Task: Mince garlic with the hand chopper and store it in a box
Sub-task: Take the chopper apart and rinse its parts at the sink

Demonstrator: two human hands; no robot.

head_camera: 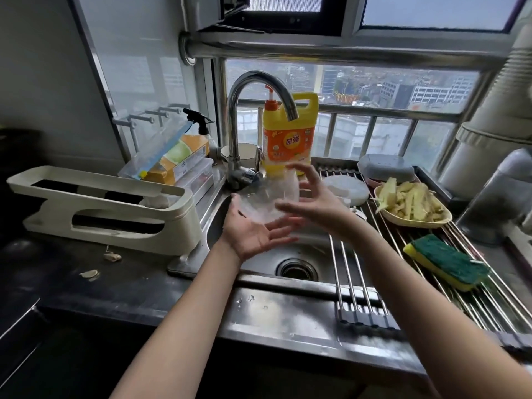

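Note:
Over the steel sink I hold a clear plastic bowl, blurred by motion, just below the curved faucet. My left hand lies palm up under the bowl with its fingers straight. My right hand wraps the bowl's right side, thumb at the top rim and fingers spread lower down. A round white lid-like disc lies on the roll-up rack. No water shows at the spout.
A yellow detergent bottle stands behind the faucet. The rack holds a plate of pale peelings, a grey lidded box and a green-yellow sponge. A cream holder and garlic skins sit on the dark counter at left.

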